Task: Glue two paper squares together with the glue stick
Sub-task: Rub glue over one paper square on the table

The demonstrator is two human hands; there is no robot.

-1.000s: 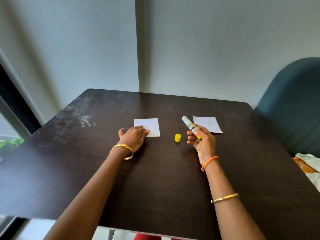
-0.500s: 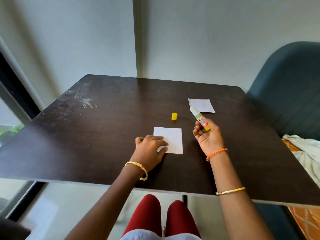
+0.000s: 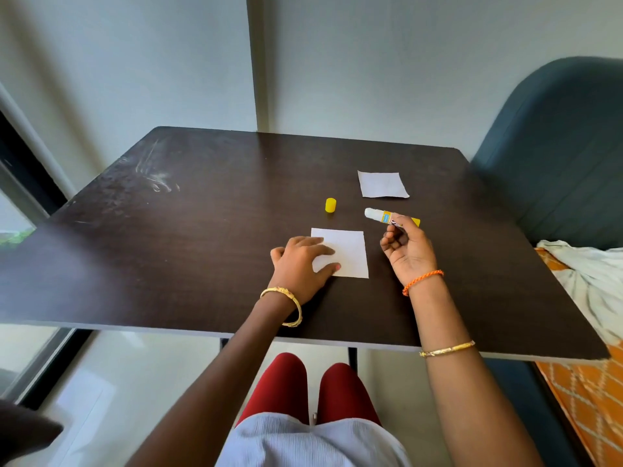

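White paper, the near square (image 3: 347, 252), lies flat on the dark bench (image 3: 202, 237) with the left hand (image 3: 300, 264) resting on its left part, fingers (image 3: 320, 249) spread and pressing it down. The right hand (image 3: 406, 251) holds the glue stick (image 3: 391, 218) just right of and beyond that square, thumb and forefinger pinching the barrel, the other fingers curled in; the bared white tip points left, above the bench and not touching paper. The yellow cap (image 3: 330, 205) stands apart, farther back. A second square (image 3: 382, 184) lies at far right, untouched.

Judging by this, the step is spreading glue, not yet begun. Next the tip should tilt down onto the held square and rub across it, then the far square goes on top, edges matched.
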